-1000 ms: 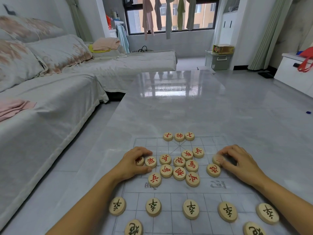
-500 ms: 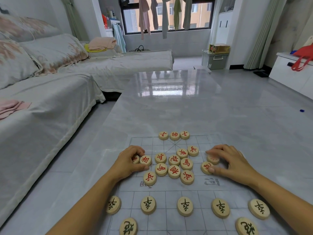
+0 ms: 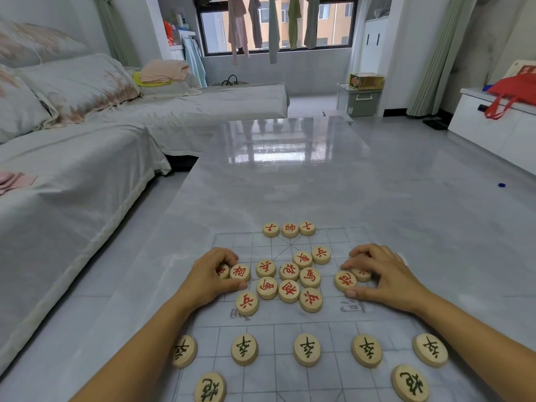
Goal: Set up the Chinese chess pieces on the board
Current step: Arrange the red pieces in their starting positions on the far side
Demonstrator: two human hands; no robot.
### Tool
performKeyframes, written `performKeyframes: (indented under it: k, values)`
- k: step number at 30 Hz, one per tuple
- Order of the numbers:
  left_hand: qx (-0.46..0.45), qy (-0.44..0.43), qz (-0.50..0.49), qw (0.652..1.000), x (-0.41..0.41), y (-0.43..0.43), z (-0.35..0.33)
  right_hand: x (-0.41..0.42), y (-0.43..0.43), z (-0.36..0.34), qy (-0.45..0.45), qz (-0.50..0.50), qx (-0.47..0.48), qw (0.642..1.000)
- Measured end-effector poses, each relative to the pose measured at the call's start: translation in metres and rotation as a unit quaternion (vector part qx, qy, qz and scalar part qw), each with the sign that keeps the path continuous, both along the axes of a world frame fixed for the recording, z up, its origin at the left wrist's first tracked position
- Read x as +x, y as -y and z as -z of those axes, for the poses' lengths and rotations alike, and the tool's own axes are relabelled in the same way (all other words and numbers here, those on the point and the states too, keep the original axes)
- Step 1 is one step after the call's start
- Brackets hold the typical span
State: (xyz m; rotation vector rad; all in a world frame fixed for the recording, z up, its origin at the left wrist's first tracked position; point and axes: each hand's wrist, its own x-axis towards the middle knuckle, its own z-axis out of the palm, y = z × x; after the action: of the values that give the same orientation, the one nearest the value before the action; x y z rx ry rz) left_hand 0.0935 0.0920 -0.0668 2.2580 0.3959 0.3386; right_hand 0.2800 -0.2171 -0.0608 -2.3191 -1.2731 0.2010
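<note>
Sofa (image 3: pixel 72 169) covered in pale cloth runs along the table's left side, with cushions at its far end. The grey glossy table (image 3: pixel 290 184) carries a translucent chess board (image 3: pixel 333 323) at its near end, the grid lines faint. On the board's near half, five black-marked pieces (image 3: pixel 307 349) stand in an even row across it, with two more black-marked pieces nearer the near edge, one toward each side. On the far half, a loose cluster of red-marked pieces (image 3: pixel 288 281) lies around the middle, several touching. Three red-marked pieces (image 3: pixel 289 229) sit side by side, touching, at the board's far edge.

The left hand (image 3: pixel 213 275) rests on the left part of the far half, fingers curled, thumb and fingertips closed around two red pieces (image 3: pixel 240 272), one mostly hidden under the fingers. The right hand (image 3: pixel 383 278) rests on the right part of the far half, fingers bent over a partly hidden red piece (image 3: pixel 361 274), with another red piece (image 3: pixel 345 280) touching the thumb. Whether either hand has lifted its pieces off the board cannot be told.
</note>
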Motion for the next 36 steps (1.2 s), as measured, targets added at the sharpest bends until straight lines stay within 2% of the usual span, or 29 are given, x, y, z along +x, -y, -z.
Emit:
performKeyframes:
  k: [11,17,19,22,25,27,31,33,36]
  values:
    - [0.011,-0.002,0.007,1.000,-0.001,-0.002,0.000,0.001,-0.002,0.000,0.004,0.011,0.016,1.000]
    - [0.020,-0.014,0.030,0.999,-0.003,-0.004,-0.001,-0.002,-0.002,-0.009,-0.108,0.031,0.163,0.980]
    - [0.009,-0.021,0.044,0.999,-0.004,-0.006,-0.002,-0.002,-0.002,-0.012,-0.121,0.043,0.145,0.981]
    - [0.011,-0.023,0.058,0.998,-0.005,-0.007,-0.003,-0.012,-0.010,-0.017,-0.022,0.058,0.080,0.995]
    - [0.001,-0.019,0.052,0.998,-0.004,-0.006,-0.003,-0.042,-0.044,-0.029,0.054,-0.020,0.032,0.998]
    - [-0.007,-0.017,0.047,0.999,-0.004,-0.005,-0.003,-0.062,-0.069,-0.033,0.112,-0.077,-0.038,0.990]
    - [-0.014,-0.014,0.043,0.999,-0.005,-0.004,-0.002,-0.077,-0.091,-0.039,0.170,-0.098,-0.123,0.973]
    - [-0.013,-0.011,0.041,0.999,-0.005,-0.005,-0.002,-0.080,-0.091,-0.043,0.149,-0.099,-0.121,0.976]
    - [-0.010,-0.006,0.036,0.999,-0.005,-0.006,-0.001,-0.066,-0.087,-0.054,0.031,-0.042,-0.047,0.998]
